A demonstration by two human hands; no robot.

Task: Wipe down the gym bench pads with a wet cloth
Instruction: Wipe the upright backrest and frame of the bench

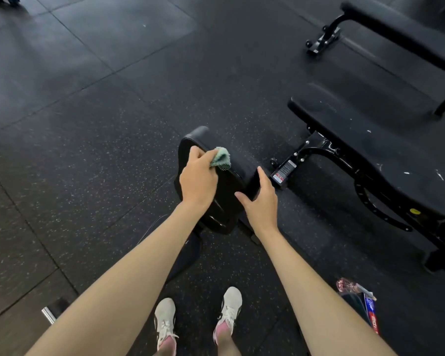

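A black upright bench pad (pixel 229 191) stands just in front of me at the centre of the head view. My left hand (pixel 198 178) grips a bunched green cloth (pixel 221 157) and holds it against the pad's upper face. My right hand (pixel 261 199) rests with straight fingers on the pad's right edge, thumb spread toward the left. The lower part of the pad is hidden behind my forearms.
Two more black benches stand to the right: a flat one (pixel 365 145) with white scuffs and a further one (pixel 406 32). Speckled black rubber floor (pixel 88 124) lies all around. A bottle and packet (pixel 357 296) lie at lower right, a chrome bar end (pixel 48 314) at lower left.
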